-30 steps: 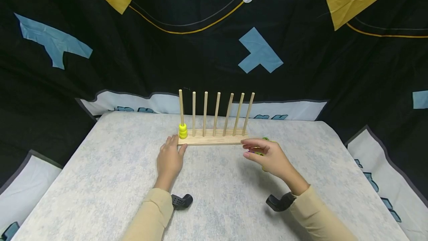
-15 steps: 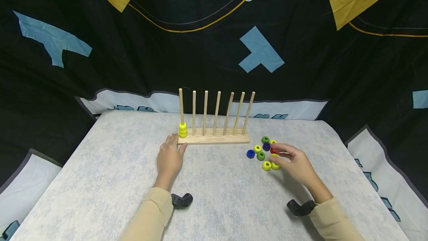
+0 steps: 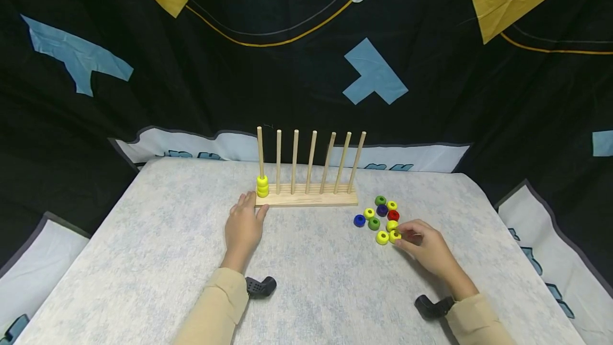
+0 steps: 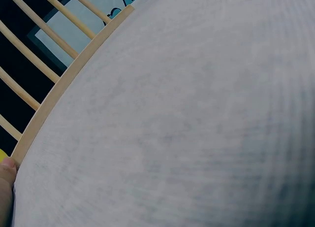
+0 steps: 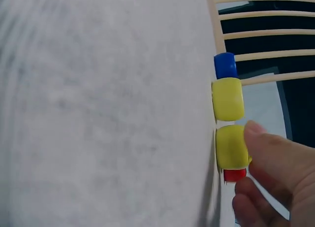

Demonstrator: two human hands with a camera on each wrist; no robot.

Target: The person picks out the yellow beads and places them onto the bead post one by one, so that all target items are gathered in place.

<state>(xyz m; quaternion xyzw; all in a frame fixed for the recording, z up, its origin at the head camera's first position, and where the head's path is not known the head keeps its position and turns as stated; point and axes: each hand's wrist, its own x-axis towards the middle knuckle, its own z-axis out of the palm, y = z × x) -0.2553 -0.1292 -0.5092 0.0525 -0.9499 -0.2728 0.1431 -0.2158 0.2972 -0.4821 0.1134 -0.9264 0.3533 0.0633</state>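
Observation:
A wooden peg rack with a row of upright pegs stands on the table; yellow beads are stacked on its leftmost peg. My left hand holds the rack's left end, thumb at the front edge and fingers at the side. In the left wrist view only the thumb shows, against the base. To the right, my right hand pinches a yellow bead lying on the table. The right wrist view has the thumb at the top of this yellow bead; the other fingertips are partly hidden behind it.
Loose beads lie right of the rack: yellow, green, blue, dark blue and red among them. A black curtain hangs behind the pale table.
My right hand has moved right from near the rack's right end, then down to the front yellow bead, uncovering the loose beads. The left hand has stayed at the rack.

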